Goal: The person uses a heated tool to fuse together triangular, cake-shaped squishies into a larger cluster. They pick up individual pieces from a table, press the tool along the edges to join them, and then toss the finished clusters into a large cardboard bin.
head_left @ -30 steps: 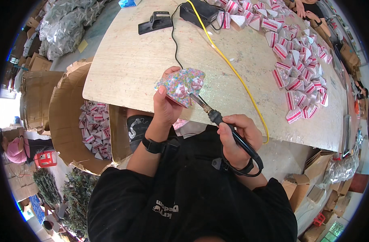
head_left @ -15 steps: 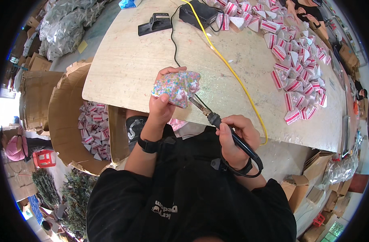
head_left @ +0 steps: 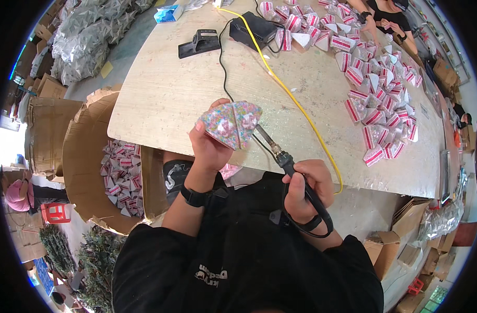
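Note:
My left hand is closed around a wedge-shaped fake cake slice, thumb on its near side. Multicoloured sprinkles cover the slice, with whitish-pink blobs on two faces that meet at a ridge. In my right hand is a soldering iron, gripped by its black handle, with a cable looping below the wrist. Its metal tip points up and left, at the slice's right edge; whether it touches I cannot tell. Glittery specks lie on the table beyond the tip.
Pink-striped white wedges heap along the table's right side. A black power unit, a black stand and a yellow cable lie on it. More wedges fill a cardboard bin at left. A co-worker sits at far right.
My left hand has turned the slice, so the ridge and both blobs now face up. The iron's tip has shifted slightly right and stays near the slice's edge. The whole view has tilted slightly.

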The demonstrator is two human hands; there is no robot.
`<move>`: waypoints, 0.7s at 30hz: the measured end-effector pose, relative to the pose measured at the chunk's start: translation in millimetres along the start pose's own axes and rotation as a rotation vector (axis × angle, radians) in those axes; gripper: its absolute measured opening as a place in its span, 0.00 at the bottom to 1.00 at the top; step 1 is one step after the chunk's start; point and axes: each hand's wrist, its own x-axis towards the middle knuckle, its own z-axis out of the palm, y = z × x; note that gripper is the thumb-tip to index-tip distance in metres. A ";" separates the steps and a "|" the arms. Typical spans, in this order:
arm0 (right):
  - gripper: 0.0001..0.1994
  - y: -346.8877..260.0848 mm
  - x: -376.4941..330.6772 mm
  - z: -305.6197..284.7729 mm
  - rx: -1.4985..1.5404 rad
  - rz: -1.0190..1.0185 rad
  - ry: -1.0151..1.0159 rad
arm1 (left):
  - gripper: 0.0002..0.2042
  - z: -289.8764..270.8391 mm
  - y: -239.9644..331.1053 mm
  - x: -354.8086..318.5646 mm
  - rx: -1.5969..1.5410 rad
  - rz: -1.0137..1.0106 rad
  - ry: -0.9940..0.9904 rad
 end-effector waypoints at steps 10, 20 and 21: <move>0.06 3.2 12.1 -10.9 -0.129 -0.064 -0.023 | 0.43 1.3 0.1 1.2 -0.172 -0.086 0.153; 0.04 -0.5 18.3 -18.0 -0.239 -0.153 -0.019 | 0.45 8.2 -4.0 -3.9 -0.054 0.023 -0.016; 0.04 -1.5 18.9 -16.2 -0.255 -0.172 0.004 | 0.45 8.3 -6.1 -3.7 -0.032 0.026 -0.052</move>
